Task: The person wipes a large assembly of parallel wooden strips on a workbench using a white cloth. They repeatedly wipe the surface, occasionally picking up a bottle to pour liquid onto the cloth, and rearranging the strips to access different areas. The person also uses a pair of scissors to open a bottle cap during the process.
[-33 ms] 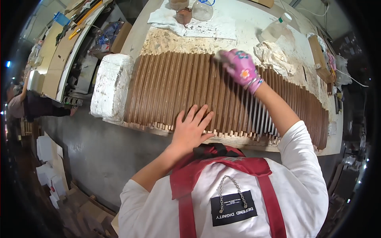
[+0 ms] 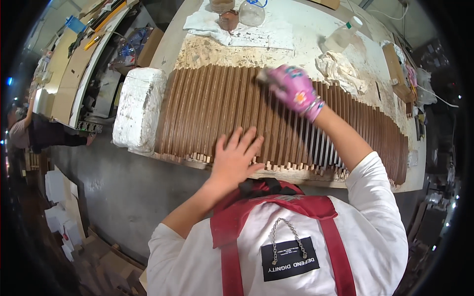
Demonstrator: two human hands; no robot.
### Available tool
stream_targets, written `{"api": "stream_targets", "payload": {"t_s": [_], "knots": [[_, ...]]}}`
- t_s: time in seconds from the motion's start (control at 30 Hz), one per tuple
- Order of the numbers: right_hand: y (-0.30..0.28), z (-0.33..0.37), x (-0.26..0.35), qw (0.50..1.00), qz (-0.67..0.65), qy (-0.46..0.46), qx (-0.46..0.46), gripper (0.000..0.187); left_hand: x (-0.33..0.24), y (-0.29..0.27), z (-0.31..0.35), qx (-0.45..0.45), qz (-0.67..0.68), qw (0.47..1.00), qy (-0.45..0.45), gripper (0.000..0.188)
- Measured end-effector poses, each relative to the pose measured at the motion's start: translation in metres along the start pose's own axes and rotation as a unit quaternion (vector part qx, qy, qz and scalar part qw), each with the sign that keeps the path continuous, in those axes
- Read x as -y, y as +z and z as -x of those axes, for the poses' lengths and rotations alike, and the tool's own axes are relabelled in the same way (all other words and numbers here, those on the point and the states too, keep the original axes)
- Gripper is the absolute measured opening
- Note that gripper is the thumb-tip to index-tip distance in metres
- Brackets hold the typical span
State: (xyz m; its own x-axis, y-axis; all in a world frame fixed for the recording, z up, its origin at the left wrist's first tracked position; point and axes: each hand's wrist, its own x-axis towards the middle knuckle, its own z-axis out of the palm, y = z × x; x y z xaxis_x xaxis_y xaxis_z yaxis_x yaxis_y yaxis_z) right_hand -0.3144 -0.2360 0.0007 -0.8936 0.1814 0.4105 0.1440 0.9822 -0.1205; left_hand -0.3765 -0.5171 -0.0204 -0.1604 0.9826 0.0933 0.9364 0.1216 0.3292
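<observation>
A long row of narrow brown wooden strips point(image 2: 207, 108) lies side by side across the table, their pale ends toward me. My left hand point(image 2: 233, 158) is bare and rests flat, fingers spread, on the near ends of strips around the middle. In a pink flowered glove, my right hand point(image 2: 292, 91) is at the far ends of the strips, fingers curled round a small greyish pad point(image 2: 262, 76). The pad touches the strips, mostly covered by the glove, so its exact kind is hard to tell.
A white wrapped block point(image 2: 140, 108) stands against the row's left end. Beyond the strips are a crumpled cream rag point(image 2: 340, 71), a plastic bottle point(image 2: 344, 33), a stained white cloth point(image 2: 210, 27) and a clear jug point(image 2: 252, 14). Another person point(image 2: 37, 128) is at far left.
My right hand has moved a little to the left along the far ends of the strips with the pad. My left hand has shifted slightly left and away from me, still flat.
</observation>
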Motion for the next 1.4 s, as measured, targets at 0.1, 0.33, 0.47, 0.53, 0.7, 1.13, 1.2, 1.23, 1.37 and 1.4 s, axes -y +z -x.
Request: {"api": "stream_targets", "payload": {"t_s": [0.1,0.33,0.47,0.53,0.7,1.13,1.2,1.23,1.37,1.4], "knots": [[0.012,-0.012,0.070,0.992,-0.086,-0.056,0.080,0.036,0.031,-0.010,0.001,-0.019,-0.040,0.998,-0.036,0.072],[0.045,-0.056,-0.011,0.989,0.100,0.111,-0.024,0.024,0.041,-0.002,0.005,0.000,-0.023,0.999,-0.025,0.075],[0.027,-0.054,0.066,0.970,-0.108,0.074,0.205,0.031,0.044,0.004,0.006,-0.002,-0.024,0.999,-0.030,0.075],[0.045,-0.048,0.045,0.939,-0.284,0.148,0.129,0.032,0.043,0.005,0.005,0.000,-0.019,0.999,-0.025,0.075],[0.051,-0.085,0.004,0.996,-0.033,0.088,0.006,0.030,0.043,0.007,0.007,0.000,-0.016,0.999,-0.035,0.076],[0.034,-0.101,0.055,0.994,-0.049,0.049,0.086,0.036,0.086,-0.048,0.009,-0.019,-0.073,0.983,-0.169,0.080],[0.041,-0.103,0.081,0.995,-0.079,-0.048,0.040,0.034,0.115,-0.060,0.018,-0.045,-0.101,0.965,-0.239,0.077],[0.046,-0.107,0.099,0.989,-0.104,-0.090,0.053,0.032,0.118,-0.055,0.023,-0.011,-0.088,0.967,-0.241,0.075],[0.084,-0.114,0.133,0.967,-0.178,-0.160,0.089,0.021,0.122,-0.043,0.035,-0.011,-0.080,0.969,-0.233,0.065],[0.093,-0.123,0.117,0.928,-0.325,-0.011,0.182,0.018,0.122,-0.042,0.036,-0.013,-0.080,0.969,-0.231,0.065]]}}
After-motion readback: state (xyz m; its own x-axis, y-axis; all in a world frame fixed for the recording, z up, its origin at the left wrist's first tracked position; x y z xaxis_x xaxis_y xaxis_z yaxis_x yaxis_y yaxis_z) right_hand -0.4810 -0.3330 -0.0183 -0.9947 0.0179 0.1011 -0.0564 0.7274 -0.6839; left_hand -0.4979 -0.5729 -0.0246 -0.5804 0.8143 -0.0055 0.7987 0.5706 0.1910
